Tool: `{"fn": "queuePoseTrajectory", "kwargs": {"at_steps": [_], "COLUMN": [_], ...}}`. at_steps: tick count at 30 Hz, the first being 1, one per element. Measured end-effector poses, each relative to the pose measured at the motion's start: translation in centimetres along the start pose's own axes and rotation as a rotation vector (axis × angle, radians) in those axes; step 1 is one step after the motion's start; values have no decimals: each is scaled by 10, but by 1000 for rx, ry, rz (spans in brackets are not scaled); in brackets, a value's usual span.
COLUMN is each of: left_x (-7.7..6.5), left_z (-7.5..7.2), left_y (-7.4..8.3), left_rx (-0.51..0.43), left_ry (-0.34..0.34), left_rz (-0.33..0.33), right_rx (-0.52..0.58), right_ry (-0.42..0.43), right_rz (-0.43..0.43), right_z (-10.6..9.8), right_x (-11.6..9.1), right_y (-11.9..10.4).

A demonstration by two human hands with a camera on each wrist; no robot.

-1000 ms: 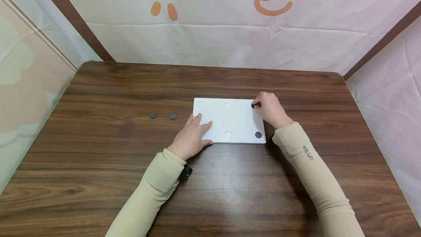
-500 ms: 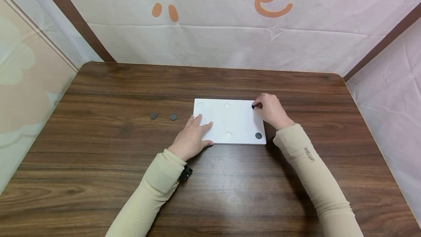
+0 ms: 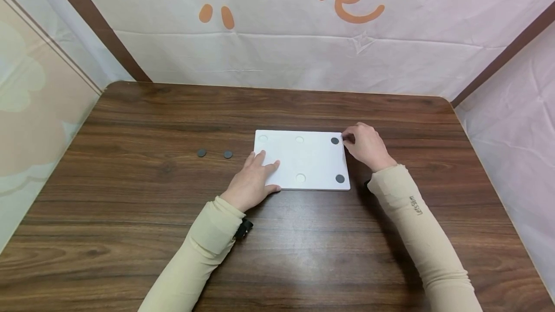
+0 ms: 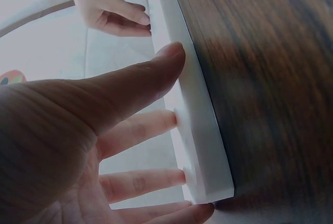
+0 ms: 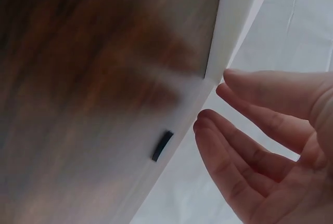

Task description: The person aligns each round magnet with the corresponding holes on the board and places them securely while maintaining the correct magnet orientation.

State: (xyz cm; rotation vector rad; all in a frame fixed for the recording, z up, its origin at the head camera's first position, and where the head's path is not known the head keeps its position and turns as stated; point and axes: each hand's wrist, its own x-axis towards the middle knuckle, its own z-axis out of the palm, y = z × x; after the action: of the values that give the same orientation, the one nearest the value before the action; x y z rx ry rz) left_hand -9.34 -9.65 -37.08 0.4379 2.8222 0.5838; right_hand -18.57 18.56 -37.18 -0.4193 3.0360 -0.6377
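Note:
A white rectangular board (image 3: 310, 160) lies flat on the table. Two dark round discs sit in its right-hand corners, the far disc (image 3: 335, 141) and the near disc (image 3: 340, 178). Three bare round recesses show in the board; its near left corner is covered. My left hand (image 3: 249, 184) rests there with fingers spread on top, the thumb (image 4: 169, 60) touching the front edge. Just off the far right corner, my right hand (image 3: 366, 146) holds nothing. Its fingers are loosely bent, and in the right wrist view a gap separates thumb from fingertips.
Left of the board, two loose dark discs, the outer disc (image 3: 201, 153) and the inner disc (image 3: 228, 154), lie on the brown wooden table (image 3: 173, 235). A printed curtain (image 3: 277, 57) hangs behind the table's far edge.
My right hand has let go of the dark disc at the far right corner, leaving it in the board, and moved slightly right. My left hand stays in place.

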Motion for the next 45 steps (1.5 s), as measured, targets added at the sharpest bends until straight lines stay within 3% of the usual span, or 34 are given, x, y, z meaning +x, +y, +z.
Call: {"fn": "queuePoseTrajectory", "kwargs": {"at_steps": [15,45], "left_x": [-1,1], "left_z": [0,0], "left_y": [0,-1], "left_rx": [3,3], "left_ry": [4,0], "left_rz": [6,7], "right_rx": [-8,-33], "right_ry": [-98,-69], "right_rz": [86,153], "right_z": [-8,-10], "right_x": [-4,0], "right_y": [13,16]}}
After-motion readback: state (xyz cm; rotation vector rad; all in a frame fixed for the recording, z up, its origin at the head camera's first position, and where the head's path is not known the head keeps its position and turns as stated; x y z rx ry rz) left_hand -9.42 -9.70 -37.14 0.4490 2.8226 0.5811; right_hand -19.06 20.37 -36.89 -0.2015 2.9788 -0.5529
